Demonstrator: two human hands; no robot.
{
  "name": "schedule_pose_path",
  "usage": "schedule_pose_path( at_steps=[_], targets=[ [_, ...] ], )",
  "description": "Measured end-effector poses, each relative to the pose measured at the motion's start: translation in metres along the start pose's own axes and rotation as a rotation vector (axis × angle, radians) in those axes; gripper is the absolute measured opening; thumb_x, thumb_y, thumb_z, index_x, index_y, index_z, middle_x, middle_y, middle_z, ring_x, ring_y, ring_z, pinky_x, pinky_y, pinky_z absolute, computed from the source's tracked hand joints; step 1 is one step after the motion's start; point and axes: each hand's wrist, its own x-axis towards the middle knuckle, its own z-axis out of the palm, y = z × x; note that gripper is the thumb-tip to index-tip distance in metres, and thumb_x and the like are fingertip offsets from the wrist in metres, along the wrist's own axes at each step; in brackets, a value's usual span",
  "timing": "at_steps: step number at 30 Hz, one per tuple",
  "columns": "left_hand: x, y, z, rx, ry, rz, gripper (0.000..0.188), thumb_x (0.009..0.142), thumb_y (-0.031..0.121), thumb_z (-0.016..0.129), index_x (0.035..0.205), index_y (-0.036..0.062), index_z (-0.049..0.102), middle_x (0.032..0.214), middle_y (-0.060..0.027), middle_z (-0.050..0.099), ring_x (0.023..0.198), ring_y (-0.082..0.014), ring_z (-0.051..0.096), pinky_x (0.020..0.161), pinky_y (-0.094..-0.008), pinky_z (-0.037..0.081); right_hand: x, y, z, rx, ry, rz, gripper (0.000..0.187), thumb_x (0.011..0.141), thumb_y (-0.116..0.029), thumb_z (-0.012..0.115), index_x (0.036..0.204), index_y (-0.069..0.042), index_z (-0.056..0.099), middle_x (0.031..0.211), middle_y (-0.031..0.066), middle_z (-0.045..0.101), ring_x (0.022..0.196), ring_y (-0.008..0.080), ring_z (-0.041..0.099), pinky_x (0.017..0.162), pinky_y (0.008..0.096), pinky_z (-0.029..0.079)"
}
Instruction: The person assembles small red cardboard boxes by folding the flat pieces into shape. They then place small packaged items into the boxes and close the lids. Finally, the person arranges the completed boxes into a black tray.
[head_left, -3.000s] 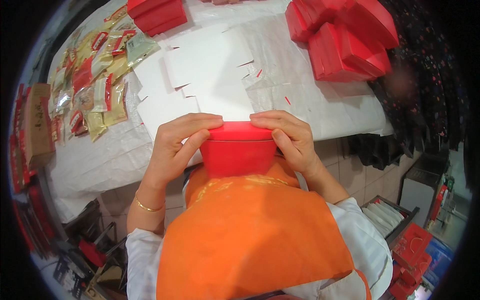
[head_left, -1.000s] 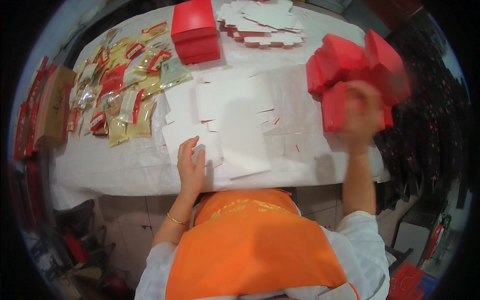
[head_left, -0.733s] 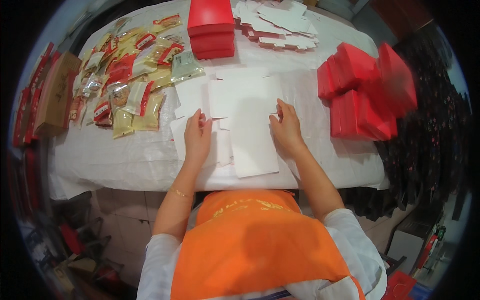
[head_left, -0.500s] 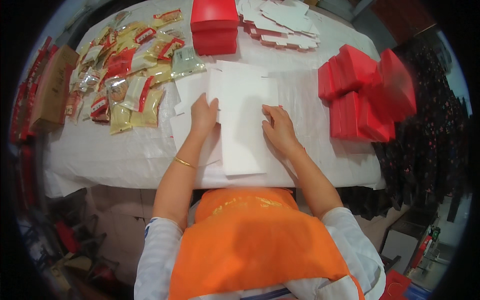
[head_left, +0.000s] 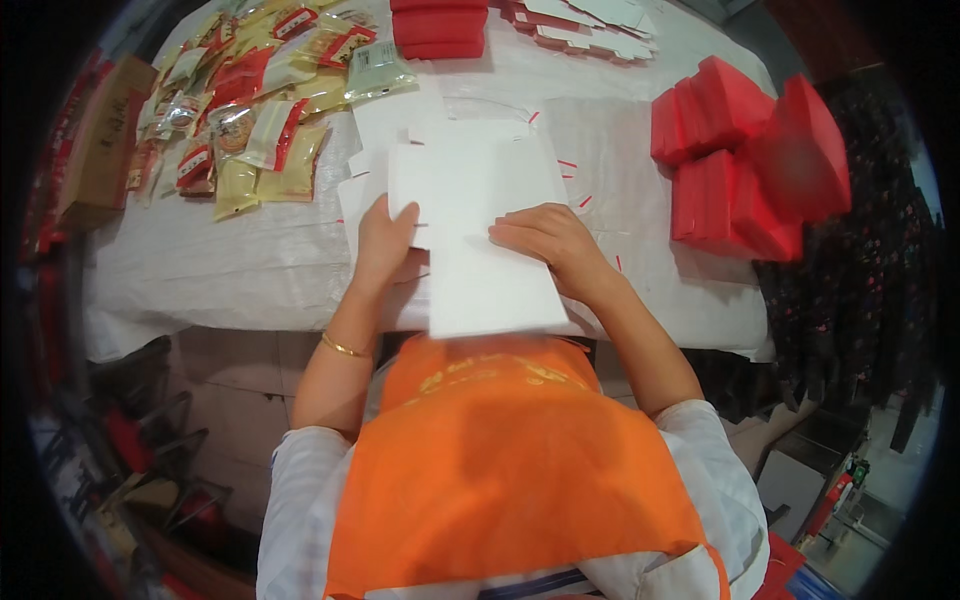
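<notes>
White card blank [head_left: 495,275], at the near edge of the cloth-covered table [head_left: 190,285], just before the orange apron [head_left: 500,450]. Probably light, fairly stiff, easily creased; best taken by opposite side edges. Left hand [head_left: 381,242] closed on its left edge; right hand [head_left: 555,246] over the right side, fingers laid across its face. Cannot tell whether the right thumb pinches. Containers: red boxes [head_left: 705,205] heaped at right, contents hidden; brown carton [head_left: 105,150] far left, inside unseen. Packets [head_left: 235,190] nearby, some showing round, brownish pieces.
</notes>
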Motion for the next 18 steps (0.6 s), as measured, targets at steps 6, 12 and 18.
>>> schedule_pose_path(
  at_steps=[6,12,18],
  targets=[
    [-0.04,0.0,-0.023,0.508,0.09,0.785,0.039,0.08,0.0,0.063,0.12,-0.0006,0.061,0.113,-0.0187,0.065,0.109,-0.0331,0.06,0.095,-0.0419,0.047,0.004,-0.011,0.012,0.13,0.002,0.087,0.042,0.076,0.007,0.064,0.114,-0.01,0.069,0.116,0.0107,0.068,0.107,0.0309,0.06,0.091,0.0389,0.049],
    [-0.028,-0.001,-0.018,0.492,-0.223,0.79,0.032,0.077,0.001,0.069,0.108,0.0079,0.067,0.105,-0.0088,0.069,0.1,-0.0301,0.063,0.093,-0.0396,0.043,0.011,-0.003,0.023,0.071,-0.035,0.167,0.038,0.076,0.012,0.06,0.109,-0.004,0.069,0.113,0.0123,0.067,0.105,0.0318,0.06,0.088,0.0378,0.052],
    [-0.011,0.008,-0.007,0.612,-0.185,0.6,0.027,0.073,0.013,0.078,0.097,0.0054,0.069,0.093,-0.0105,0.069,0.093,-0.027,0.064,0.084,-0.0399,0.047,0.024,-0.01,0.017,0.412,0.056,0.544,0.026,0.082,0.0,0.067,0.109,0.001,0.067,0.101,0.0143,0.069,0.088,0.0259,0.064,0.079,0.0355,0.052]
  ],
)
